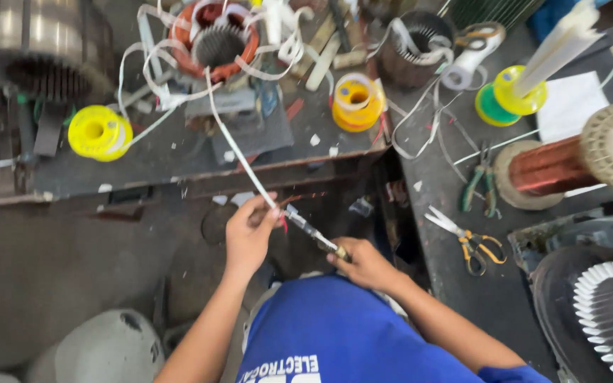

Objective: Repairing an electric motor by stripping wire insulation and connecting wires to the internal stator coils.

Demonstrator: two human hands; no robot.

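My left hand (248,234) pinches a long white strip of tape or sleeving (234,145) that runs up to a motor stator with copper windings (214,39) on the bench. My right hand (365,264) grips a thin metal hand tool (315,234), its tip meeting the strip and a reddish wire right beside my left fingers. Both hands are held low in front of the bench edge, above my blue shirt (335,333).
Yellow spools (99,132) (356,101) and a yellow-green spool (516,92) stand on the dark bench (143,167). A large copper wire reel (569,162), green pliers (480,186) and yellow-handled scissors (471,241) lie at right. A finned motor part (608,312) sits bottom right.
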